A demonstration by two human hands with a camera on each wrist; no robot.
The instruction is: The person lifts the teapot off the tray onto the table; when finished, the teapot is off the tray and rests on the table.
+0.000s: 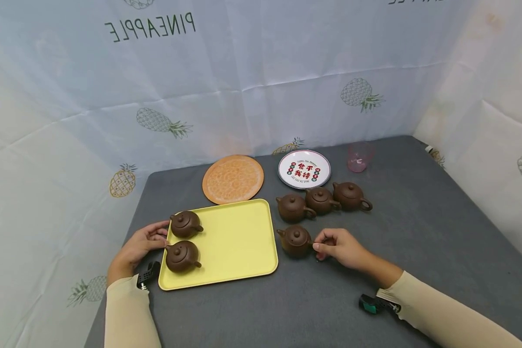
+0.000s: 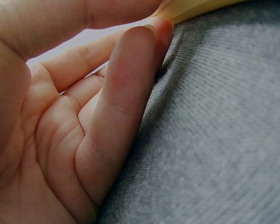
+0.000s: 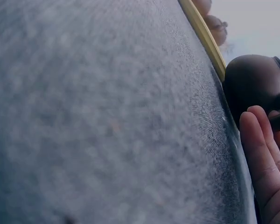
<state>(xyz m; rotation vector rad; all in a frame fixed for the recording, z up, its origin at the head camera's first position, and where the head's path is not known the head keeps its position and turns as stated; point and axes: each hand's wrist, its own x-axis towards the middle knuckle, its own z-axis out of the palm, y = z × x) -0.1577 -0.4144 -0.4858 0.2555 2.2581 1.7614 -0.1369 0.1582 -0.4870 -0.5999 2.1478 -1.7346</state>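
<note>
A yellow rectangular tray [image 1: 235, 246] lies on the table with two small brown teapots along its left side, one [image 1: 185, 224] behind the other [image 1: 182, 256]. My left hand [image 1: 141, 246] holds the tray's left rim; the left wrist view shows bent fingers [image 2: 126, 88] at the yellow edge. Just right of the tray is another brown teapot [image 1: 295, 241], its spout toward the tray. My right hand [image 1: 343, 249] pinches this teapot's handle, which the fingers partly hide. In the right wrist view the teapot's dark body [image 3: 254, 84] appears close to the tray edge.
Behind the right hand, three more brown teapots stand in a slanting row: left [image 1: 292, 208], middle [image 1: 321, 200] and right [image 1: 349, 195]. Farther back are an orange round mat [image 1: 233, 179], a white printed plate [image 1: 304, 169] and a pink clear cup [image 1: 357, 158]. Pineapple-print curtains enclose the grey table.
</note>
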